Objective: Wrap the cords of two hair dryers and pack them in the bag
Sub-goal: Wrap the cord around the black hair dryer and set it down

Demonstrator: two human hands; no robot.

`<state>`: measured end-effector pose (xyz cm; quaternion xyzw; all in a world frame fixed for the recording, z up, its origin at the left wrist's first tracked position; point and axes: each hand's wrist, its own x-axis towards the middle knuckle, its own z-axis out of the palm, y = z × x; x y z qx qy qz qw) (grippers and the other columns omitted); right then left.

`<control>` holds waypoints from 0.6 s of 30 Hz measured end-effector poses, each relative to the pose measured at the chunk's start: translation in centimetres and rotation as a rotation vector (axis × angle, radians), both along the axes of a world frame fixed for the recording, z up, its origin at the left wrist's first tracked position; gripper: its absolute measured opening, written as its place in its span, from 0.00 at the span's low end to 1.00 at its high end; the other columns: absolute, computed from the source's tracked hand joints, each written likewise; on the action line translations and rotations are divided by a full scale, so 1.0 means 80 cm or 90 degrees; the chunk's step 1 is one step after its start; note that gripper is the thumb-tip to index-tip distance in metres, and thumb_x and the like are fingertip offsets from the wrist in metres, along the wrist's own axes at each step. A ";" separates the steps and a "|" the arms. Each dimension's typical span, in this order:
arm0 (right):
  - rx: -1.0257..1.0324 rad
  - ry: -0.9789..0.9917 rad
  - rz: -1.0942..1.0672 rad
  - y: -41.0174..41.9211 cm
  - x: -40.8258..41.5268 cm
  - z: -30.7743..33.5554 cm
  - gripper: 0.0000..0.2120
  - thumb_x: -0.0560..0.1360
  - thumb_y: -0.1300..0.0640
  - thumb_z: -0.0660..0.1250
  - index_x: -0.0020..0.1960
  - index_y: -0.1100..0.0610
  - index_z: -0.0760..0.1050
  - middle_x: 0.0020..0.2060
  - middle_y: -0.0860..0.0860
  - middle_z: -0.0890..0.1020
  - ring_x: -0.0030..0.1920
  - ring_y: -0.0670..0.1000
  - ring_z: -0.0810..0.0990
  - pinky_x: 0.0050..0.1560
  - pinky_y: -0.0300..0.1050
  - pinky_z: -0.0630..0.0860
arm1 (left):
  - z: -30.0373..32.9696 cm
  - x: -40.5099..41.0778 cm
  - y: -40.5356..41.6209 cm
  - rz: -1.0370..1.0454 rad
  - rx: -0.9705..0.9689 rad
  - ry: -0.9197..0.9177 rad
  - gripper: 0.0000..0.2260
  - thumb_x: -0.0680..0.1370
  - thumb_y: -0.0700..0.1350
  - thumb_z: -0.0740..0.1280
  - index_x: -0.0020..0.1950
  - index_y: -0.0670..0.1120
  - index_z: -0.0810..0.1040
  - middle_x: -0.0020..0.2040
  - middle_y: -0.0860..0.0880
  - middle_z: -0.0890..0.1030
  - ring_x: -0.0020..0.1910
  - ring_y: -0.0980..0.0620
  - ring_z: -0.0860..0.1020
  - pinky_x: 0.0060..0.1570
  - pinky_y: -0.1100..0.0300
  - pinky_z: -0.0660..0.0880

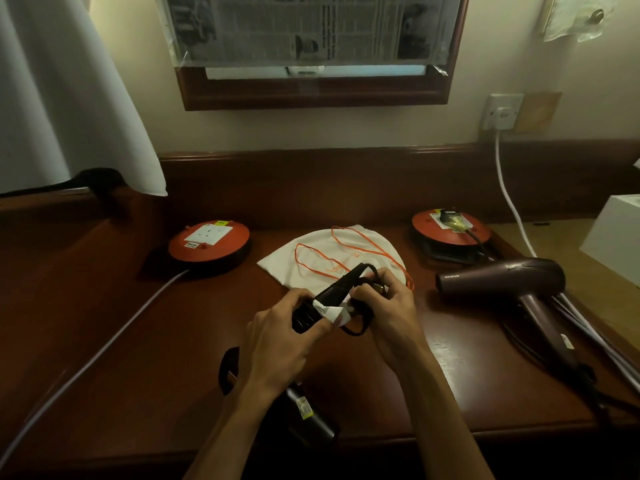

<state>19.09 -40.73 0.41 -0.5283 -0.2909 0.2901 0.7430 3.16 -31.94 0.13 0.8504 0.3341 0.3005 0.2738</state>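
Here, on the dark wooden desk [145,341], a maroon hair dryer [509,282] lies at right, the white drawstring bag [311,258] sits far centre, and nearer, the left hand [280,341] and right hand [388,306] both grip a black cord bundle [332,292].

Cord [356,328] (black) between both hands [282,336]

Setting: bedroom or hotel-type room, dressing area. Evidence: dark polished wooden surface [104,323] with raised back rail; wood-framed mirror [311,91] on a cream wall, its glass covered with newspaper [311,26]; white wall socket [504,110] with a plugged white cable; white curtain [69,91] at left; hair dryer [502,278] lying at right.
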 end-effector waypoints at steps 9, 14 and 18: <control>-0.215 -0.218 -0.199 0.005 -0.014 -0.009 0.18 0.70 0.58 0.76 0.57 0.59 0.76 0.44 0.51 0.84 0.44 0.50 0.85 0.44 0.55 0.85 | -0.007 0.010 0.005 0.066 0.029 0.043 0.17 0.74 0.67 0.70 0.56 0.59 0.79 0.39 0.60 0.80 0.38 0.59 0.79 0.30 0.66 0.66; -0.102 -0.128 -0.098 0.003 -0.013 0.010 0.13 0.70 0.69 0.75 0.53 0.63 0.78 0.44 0.56 0.87 0.43 0.56 0.88 0.45 0.59 0.85 | -0.012 0.004 0.017 0.048 0.018 0.035 0.20 0.75 0.70 0.67 0.59 0.60 0.80 0.39 0.57 0.83 0.38 0.58 0.81 0.32 0.60 0.73; -0.074 -0.047 -0.046 -0.004 -0.001 0.014 0.13 0.72 0.69 0.74 0.55 0.64 0.77 0.46 0.59 0.86 0.44 0.57 0.88 0.44 0.52 0.85 | -0.010 -0.004 0.020 -0.014 0.025 0.060 0.24 0.75 0.73 0.62 0.61 0.59 0.79 0.34 0.55 0.81 0.33 0.59 0.79 0.32 0.58 0.74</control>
